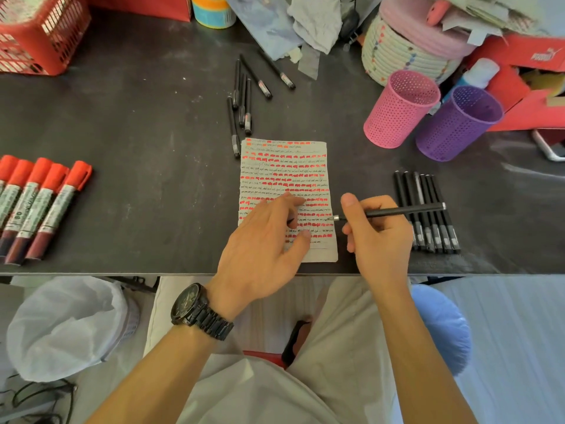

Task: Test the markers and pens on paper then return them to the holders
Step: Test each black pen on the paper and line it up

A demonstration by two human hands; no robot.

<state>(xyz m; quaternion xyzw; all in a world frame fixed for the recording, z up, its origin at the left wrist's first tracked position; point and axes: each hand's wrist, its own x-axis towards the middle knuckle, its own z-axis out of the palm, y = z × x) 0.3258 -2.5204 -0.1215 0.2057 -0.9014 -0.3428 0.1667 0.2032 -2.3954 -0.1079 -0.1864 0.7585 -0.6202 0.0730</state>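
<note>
A sheet of paper (284, 172) covered in red marks and black scribbles lies mid-table. My left hand (266, 237) rests on its lower half with fingers spread. My right hand (374, 231) grips an uncapped black pen (397, 212), its tip touching the paper's right edge. Several black pens (428, 209) lie in a row to the right, partly under my right hand. More black pens (244, 96) lie scattered above the paper. Several red-capped markers (39, 203) lie at the far left. A pink holder (400, 108) and a purple holder (458, 123) stand at the right.
A red basket (39, 35) sits at the back left. A woven basket (406, 47), cloths and red boxes (535, 75) crowd the back right. The table's front edge (122, 273) runs just below my wrists, and a lined bin (67, 325) stands beneath it on the left.
</note>
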